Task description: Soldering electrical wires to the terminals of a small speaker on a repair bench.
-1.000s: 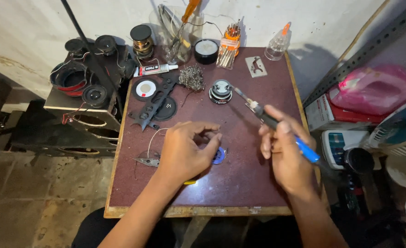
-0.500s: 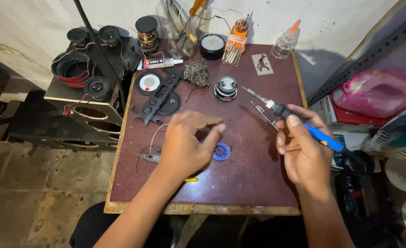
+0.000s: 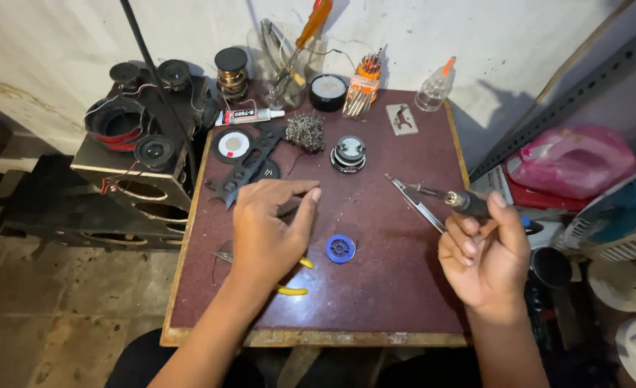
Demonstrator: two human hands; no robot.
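- Head view looks down on a small dark red table (image 3: pixel 375 287) with 2 bare hands over it.
- Right hand (image 3: pixel 485 251) grips a soldering iron with a black barrel and blue handle (image 3: pixel 456 200); its fingers (image 3: pixel 469 241) are curled tight around the handle, thumb on top, and the metal tip points away to the upper left of the knuckles.
- Silver metal tweezers (image 3: pixel 417 202) lie on the table just beyond those fingers, partly under the iron's tip.
- Left hand (image 3: pixel 264 233) hovers palm down, fingers loosely bent and close together, thumb out to the right; I cannot tell whether they pinch anything.
- Small round blue solder spool (image 3: pixel 340 248) lies just right of the left thumb, between the 2 hands and apart from both.
- Yellow-handled pliers (image 3: pixel 293 289) show under the left wrist.
- Round silver-and-black speaker driver (image 3: pixel 349 153) sits well beyond the left fingertips, with a grey tangle of wire wool (image 3: pixel 306 131) beside it.
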